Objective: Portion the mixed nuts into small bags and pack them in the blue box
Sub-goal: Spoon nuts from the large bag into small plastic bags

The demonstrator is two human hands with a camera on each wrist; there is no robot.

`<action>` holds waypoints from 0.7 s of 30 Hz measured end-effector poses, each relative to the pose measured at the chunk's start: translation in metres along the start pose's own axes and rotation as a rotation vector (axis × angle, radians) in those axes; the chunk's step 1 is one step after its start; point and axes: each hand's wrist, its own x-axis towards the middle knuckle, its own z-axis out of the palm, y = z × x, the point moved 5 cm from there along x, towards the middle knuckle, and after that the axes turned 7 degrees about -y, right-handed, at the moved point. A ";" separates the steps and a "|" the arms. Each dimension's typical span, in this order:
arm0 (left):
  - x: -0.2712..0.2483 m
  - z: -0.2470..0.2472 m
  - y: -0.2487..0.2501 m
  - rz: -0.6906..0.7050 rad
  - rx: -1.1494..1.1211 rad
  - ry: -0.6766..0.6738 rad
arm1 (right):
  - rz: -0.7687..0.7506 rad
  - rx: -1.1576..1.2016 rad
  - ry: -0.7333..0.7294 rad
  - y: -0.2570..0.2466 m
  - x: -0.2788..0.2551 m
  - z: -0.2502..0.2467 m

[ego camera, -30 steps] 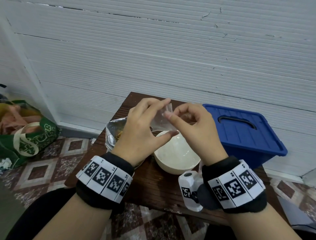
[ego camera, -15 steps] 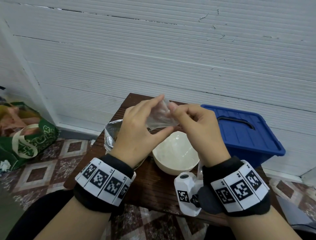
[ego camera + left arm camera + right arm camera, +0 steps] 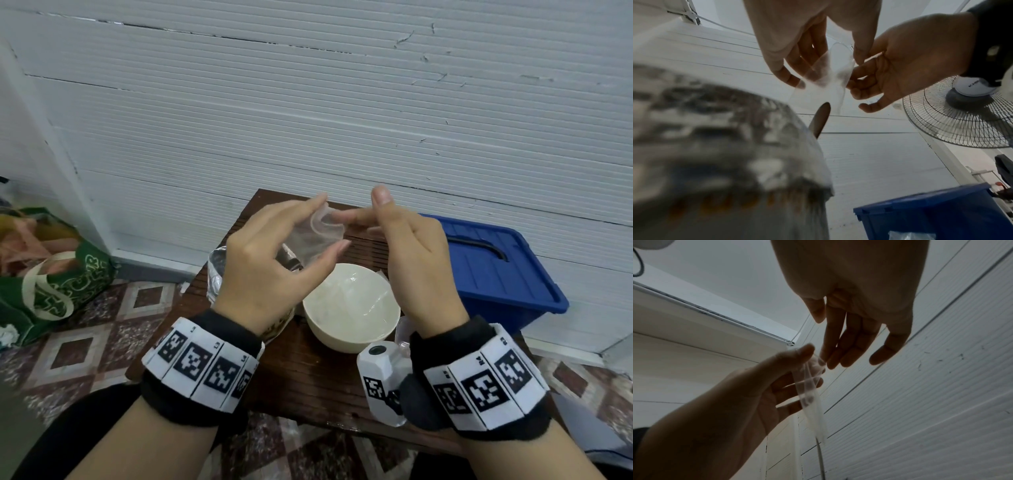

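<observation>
Both hands are up over the little dark wooden table (image 3: 308, 387), working on one small clear bag (image 3: 317, 241). The left hand (image 3: 270, 270) has it pinched between thumb and fingers, and the bag hangs down from there, with its mouth bowed open into a loop at the top. The right hand (image 3: 416, 253) is just beside it with its fingers mostly straight, the fingertips (image 3: 346, 217) touching the rim of the bag's mouth and the thumb sticking up free. From the left wrist view the bag (image 3: 824, 84) looks see-through and empty as far as I can tell, hanging between the two hands. The right wrist view is pretty dark but shows the same thing, thin plastic (image 3: 812, 395) draped off the left fingers. Right under the hands sits a cream bowl (image 3: 351, 313) with some clear plastic lying in it, and to its left is the foil bag of nuts (image 3: 216, 277), mostly hidden behind the left hand, with a spoon handle (image 3: 819, 120) poking up out of it. The blue box (image 3: 493, 274) is at the right end of the table with its lid on, black handle on top. Off to the left on the tiled floor there's a green tote bag (image 3: 51, 281), and a fan (image 3: 960, 116) shows up in the left wrist view.
</observation>
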 end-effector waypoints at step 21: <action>-0.046 -0.048 -0.120 -1.165 -0.355 -0.258 | 0.634 0.014 -0.226 0.091 -0.005 0.076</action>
